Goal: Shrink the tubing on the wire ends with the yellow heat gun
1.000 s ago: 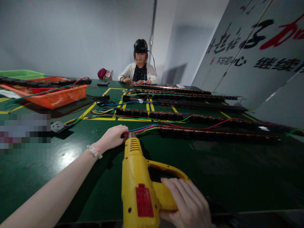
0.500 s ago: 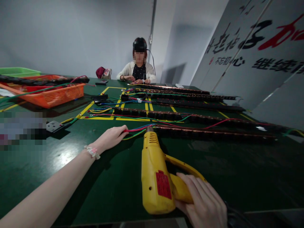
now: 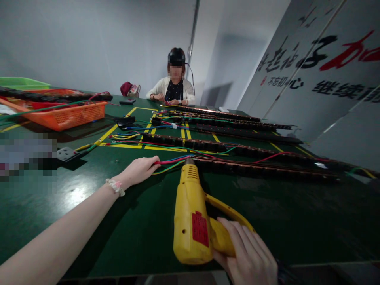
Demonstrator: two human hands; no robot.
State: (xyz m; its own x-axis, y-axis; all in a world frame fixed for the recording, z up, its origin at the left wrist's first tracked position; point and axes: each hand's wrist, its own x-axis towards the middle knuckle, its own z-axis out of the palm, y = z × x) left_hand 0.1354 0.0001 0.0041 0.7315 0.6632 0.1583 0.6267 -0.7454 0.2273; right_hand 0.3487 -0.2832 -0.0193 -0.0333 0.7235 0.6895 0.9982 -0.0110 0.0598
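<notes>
- Heat gun [image 3: 190, 213]: nozzle was placed close to the left hand [image 3: 141, 169] one second ago; it is now seen farther right, at the near end of the front black strip [image 3: 264, 168]. Compared with half a second ago, hardly any change is noted.
- Red wire [image 3: 170, 161]: more of its length has been exposed between left hand and nozzle than one second ago. Contact between nozzle and wires cannot be judged.
- Hands, two: wires are pinched in the closed left fingers; the gun's handle is gripped in the right hand [image 3: 251, 253]. Trigger state cannot be told.
- Heat gun, one: held above the green tabletop [image 3: 127, 241], near its front edge.
- Wires at the left hand, at least three: red, blue [image 3: 179, 157], green-yellow [image 3: 172, 168].
- Black strips on the tabletop: at least five rows counted, the far ones overlapping; one more is laid across the orange basket [image 3: 80, 116].
- Baskets: one orange, one green [image 3: 23, 82] behind it.
- Socket block [image 3: 69, 154], one: left of the left hand.
- Co-worker [image 3: 185, 89], one: seated across the tabletop.
</notes>
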